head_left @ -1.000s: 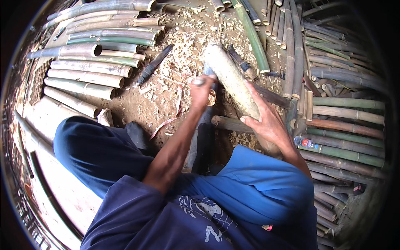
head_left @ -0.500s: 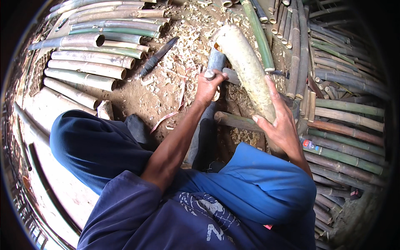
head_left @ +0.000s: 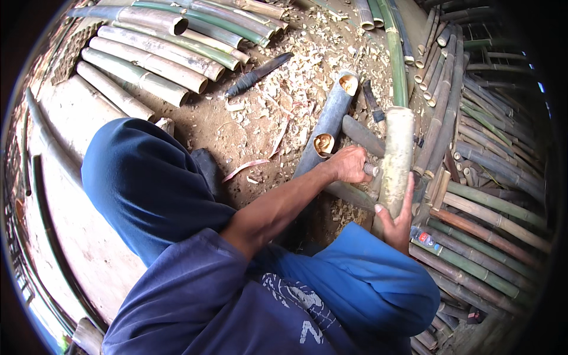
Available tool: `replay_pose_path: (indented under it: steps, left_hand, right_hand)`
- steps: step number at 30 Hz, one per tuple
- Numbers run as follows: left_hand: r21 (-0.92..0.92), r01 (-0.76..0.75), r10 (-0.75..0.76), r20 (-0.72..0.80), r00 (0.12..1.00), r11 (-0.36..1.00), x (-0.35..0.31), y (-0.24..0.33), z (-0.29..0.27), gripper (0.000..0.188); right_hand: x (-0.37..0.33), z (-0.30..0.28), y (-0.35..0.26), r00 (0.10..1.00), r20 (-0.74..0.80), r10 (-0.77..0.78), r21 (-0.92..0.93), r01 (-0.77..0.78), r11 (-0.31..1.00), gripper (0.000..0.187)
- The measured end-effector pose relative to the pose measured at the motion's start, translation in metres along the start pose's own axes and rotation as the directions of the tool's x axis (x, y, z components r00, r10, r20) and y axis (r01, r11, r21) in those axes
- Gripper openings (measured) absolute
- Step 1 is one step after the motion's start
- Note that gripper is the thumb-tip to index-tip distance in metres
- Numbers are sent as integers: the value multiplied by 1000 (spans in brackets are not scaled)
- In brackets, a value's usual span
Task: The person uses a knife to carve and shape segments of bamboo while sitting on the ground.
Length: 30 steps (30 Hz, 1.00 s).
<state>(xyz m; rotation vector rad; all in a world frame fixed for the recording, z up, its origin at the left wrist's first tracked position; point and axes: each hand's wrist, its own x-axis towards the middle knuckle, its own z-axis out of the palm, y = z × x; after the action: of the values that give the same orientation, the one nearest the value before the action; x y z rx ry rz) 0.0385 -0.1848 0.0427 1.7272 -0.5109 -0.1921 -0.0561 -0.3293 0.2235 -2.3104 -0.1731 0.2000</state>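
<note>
My left hand is closed around a short rod-like tool; only its rounded end shows past the fist, and the rest is hidden. Close beside it, my right hand grips the lower part of a thick pale log with a mottled, peeled surface, thumb on one side and fingers on the other. The log points away from me, nearly straight. Left of my left hand lies a blue-grey bamboo pole with two cut openings showing pale insides. A grey crosspiece lies against its right side.
A dark-handled knife lies among wood shavings. Another dark blade rests beyond the log. Cut bamboo lengths lie at the far left, with more bamboo at right. A plastic bottle sits on those poles.
My left hand has moved right, away from the bamboo pole, uncovering its openings. The log has swung from leaning left to nearly straight, still in my right hand. The view has shifted too.
</note>
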Motion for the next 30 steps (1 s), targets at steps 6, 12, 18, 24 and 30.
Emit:
replay_pose_path:
  steps: [6,12,18,24,30]
  left_hand:
    - [-147,-10,-32,-286,958,989,-17,15,4,24]
    - [-73,-14,1,-170,985,997,-14,5,11,24]
    - [-38,-29,24,-116,993,999,15,6,-7,29]
    - [-138,-129,41,-509,860,982,2,3,6,25]
    - [-2,-71,68,-251,966,998,6,-7,18,23]
  right_hand:
    - [-11,-11,-27,982,-185,29,-9,-31,999,99]
    - [-18,19,9,998,-54,-30,-203,18,979,102]
    - [4,7,-13,993,-112,-40,-28,37,999,97]
    - [-13,4,-25,982,-180,-52,-165,22,986,104]
    - [-15,28,19,998,-48,-38,-271,24,962,106]
